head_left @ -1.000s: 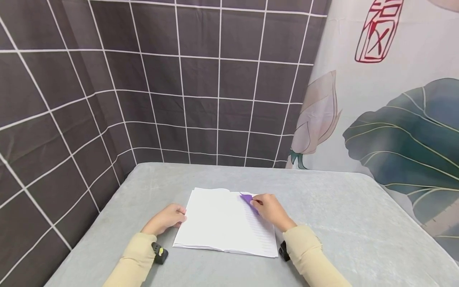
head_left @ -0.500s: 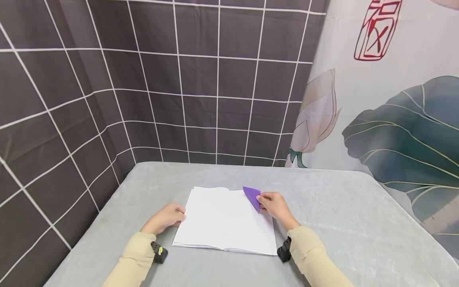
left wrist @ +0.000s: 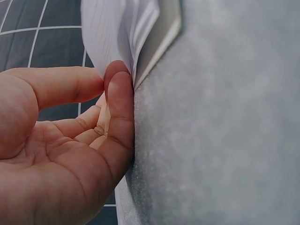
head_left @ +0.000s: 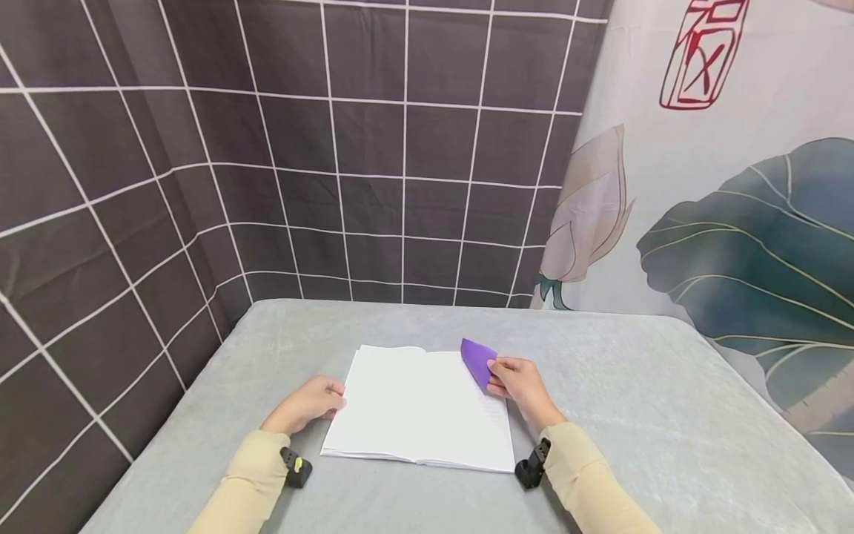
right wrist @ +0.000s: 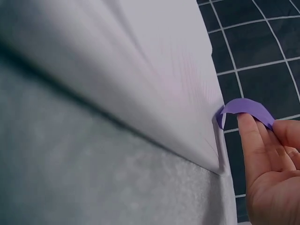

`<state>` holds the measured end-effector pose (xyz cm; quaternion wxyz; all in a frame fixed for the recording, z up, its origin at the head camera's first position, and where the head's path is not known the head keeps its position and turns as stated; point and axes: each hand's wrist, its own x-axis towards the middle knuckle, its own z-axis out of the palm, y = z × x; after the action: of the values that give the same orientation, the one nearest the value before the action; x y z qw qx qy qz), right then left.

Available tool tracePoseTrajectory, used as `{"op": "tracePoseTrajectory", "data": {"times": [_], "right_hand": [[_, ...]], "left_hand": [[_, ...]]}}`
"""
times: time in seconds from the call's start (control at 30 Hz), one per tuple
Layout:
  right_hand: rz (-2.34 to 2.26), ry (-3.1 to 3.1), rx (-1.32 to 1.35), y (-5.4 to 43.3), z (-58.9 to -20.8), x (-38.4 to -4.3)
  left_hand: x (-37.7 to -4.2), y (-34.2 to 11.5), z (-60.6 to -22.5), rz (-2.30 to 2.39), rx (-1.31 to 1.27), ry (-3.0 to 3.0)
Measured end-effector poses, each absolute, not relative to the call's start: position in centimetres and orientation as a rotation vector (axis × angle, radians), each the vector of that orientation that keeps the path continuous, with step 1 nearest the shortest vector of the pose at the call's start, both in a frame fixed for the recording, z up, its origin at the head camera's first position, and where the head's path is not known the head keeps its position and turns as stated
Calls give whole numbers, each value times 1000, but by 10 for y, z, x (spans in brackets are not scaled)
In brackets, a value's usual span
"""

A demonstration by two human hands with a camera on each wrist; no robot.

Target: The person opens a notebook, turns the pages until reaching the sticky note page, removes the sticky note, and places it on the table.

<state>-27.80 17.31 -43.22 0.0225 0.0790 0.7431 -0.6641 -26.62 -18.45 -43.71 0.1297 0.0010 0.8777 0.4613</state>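
An open notebook (head_left: 414, 408) with white, faintly lined pages lies flat on the grey tabletop. At its left edge my left hand (head_left: 310, 404) pinches the page edges between thumb and fingers, as the pages (left wrist: 117, 28) in the left wrist view show. My right hand (head_left: 523, 384) holds a purple piece of paper (head_left: 477, 362) by its right side, over the upper right corner of the notebook. Seen in the right wrist view, the purple paper (right wrist: 251, 107) is bent in an arc, its far end touching the page. Whether that end is attached cannot be told.
The grey cloth-like tabletop (head_left: 634, 400) extends around the notebook. Behind and to the left hangs a dark curtain (head_left: 373, 200) with a white grid. A light curtain (head_left: 600, 274) with plant prints hangs at the right. A small black camera sits on each wrist.
My right hand has moved a little to the right and lifted the purple paper, so more of it shows above the page. The left hand and the notebook stay in place.
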Motion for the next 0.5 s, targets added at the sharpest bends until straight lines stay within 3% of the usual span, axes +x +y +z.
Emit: {"op": "tracePoseTrajectory", "data": {"times": [0.5], "right_hand": [[-2275, 2115, 325, 199, -427, -273]], "left_hand": [[-266, -184, -435, 1328, -14, 2544]]}}
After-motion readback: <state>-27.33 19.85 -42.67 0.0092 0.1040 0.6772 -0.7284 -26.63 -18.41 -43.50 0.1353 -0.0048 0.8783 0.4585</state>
